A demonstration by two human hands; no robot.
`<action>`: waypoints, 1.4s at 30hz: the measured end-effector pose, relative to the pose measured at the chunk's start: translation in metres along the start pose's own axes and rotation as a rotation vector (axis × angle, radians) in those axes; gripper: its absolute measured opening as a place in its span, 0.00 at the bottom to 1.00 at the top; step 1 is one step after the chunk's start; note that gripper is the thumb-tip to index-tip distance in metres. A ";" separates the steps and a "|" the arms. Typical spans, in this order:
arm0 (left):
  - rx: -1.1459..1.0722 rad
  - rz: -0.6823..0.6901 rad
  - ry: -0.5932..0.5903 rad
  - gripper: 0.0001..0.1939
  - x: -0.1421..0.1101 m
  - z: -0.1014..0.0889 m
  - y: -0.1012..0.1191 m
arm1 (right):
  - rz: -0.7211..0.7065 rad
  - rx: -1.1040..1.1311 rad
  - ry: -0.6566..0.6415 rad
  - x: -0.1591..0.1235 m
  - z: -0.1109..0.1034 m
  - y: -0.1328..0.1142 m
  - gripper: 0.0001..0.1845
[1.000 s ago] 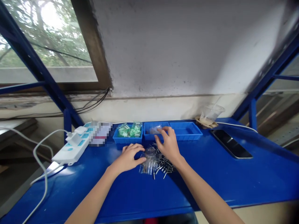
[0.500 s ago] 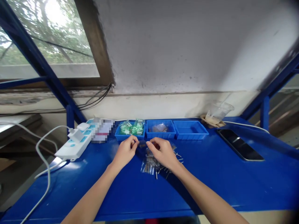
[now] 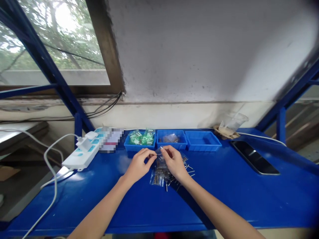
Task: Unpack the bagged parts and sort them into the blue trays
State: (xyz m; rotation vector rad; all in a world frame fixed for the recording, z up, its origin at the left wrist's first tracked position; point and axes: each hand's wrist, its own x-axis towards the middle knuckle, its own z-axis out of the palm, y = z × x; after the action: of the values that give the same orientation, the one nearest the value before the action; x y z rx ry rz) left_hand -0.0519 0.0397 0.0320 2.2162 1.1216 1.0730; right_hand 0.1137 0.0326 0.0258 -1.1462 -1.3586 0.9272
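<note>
A small clear plastic bag [image 3: 160, 156] is pinched between my two hands above the blue table. My left hand [image 3: 141, 163] closes thumb and forefinger on its left edge. My right hand [image 3: 174, 163] grips its upper right side with thumb and fingertips. What the bag contains is hard to make out. Beneath and around my right hand lies a pile of small clear bags with metal pieces [image 3: 157, 178], partly hidden. Loose screw-like metal pins [image 3: 190, 171] stick out to the right of that pile.
Behind my hands stand three blue trays: one with green-and-white packets [image 3: 141, 137], one with clear bags [image 3: 170, 138], one bare [image 3: 203, 136]. A white power strip [image 3: 83, 154] with cables is at left. A phone [image 3: 254, 157] and plastic cup [image 3: 234, 122] are at right.
My hands have come closer together, and the clear bag between them now shows more plainly. My left hand has turned, its fingers reaching rightward. The view has shifted slightly.
</note>
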 end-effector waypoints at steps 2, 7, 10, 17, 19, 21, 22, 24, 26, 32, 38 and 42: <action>-0.119 -0.131 -0.042 0.15 0.002 0.000 -0.002 | -0.173 -0.139 0.050 -0.001 -0.003 -0.001 0.11; -0.466 -0.401 -0.040 0.25 0.004 0.006 -0.007 | -0.492 -0.301 -0.062 -0.003 -0.007 0.002 0.15; -0.506 -0.416 -0.036 0.17 0.005 0.011 -0.009 | -0.549 -0.314 -0.123 -0.005 -0.006 0.006 0.19; -0.105 -0.068 0.259 0.08 0.002 0.008 -0.007 | -0.284 -0.277 -0.024 -0.005 -0.008 -0.006 0.10; 0.094 0.148 0.274 0.07 0.000 0.006 -0.007 | -0.122 -0.201 -0.014 -0.003 -0.009 -0.010 0.13; 0.224 0.295 0.231 0.08 -0.001 0.005 -0.006 | 0.015 -0.088 -0.018 -0.001 -0.008 -0.010 0.18; 0.268 0.333 0.201 0.09 -0.001 0.005 -0.006 | 0.062 -0.037 -0.014 0.001 -0.007 -0.009 0.19; 0.309 0.326 0.140 0.09 -0.001 0.007 -0.005 | 0.106 0.032 0.023 0.004 -0.007 -0.008 0.16; 0.291 0.227 0.066 0.11 -0.001 0.010 -0.003 | 0.100 0.060 0.085 0.009 -0.013 -0.009 0.13; 0.251 -0.033 -0.252 0.10 -0.003 0.014 -0.002 | -0.439 -0.284 0.703 0.036 -0.069 -0.026 0.11; 0.235 -0.111 -0.339 0.05 -0.001 0.010 -0.006 | -0.534 -0.994 0.281 0.045 -0.080 -0.002 0.12; 0.139 -0.152 -0.200 0.07 0.001 0.008 -0.007 | -0.390 -0.816 0.152 0.027 -0.060 -0.001 0.13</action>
State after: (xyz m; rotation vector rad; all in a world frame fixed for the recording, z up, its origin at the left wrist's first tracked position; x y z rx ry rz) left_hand -0.0479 0.0446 0.0230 2.2423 1.2841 0.7133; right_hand 0.1739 0.0539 0.0403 -1.4246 -1.8067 -0.0300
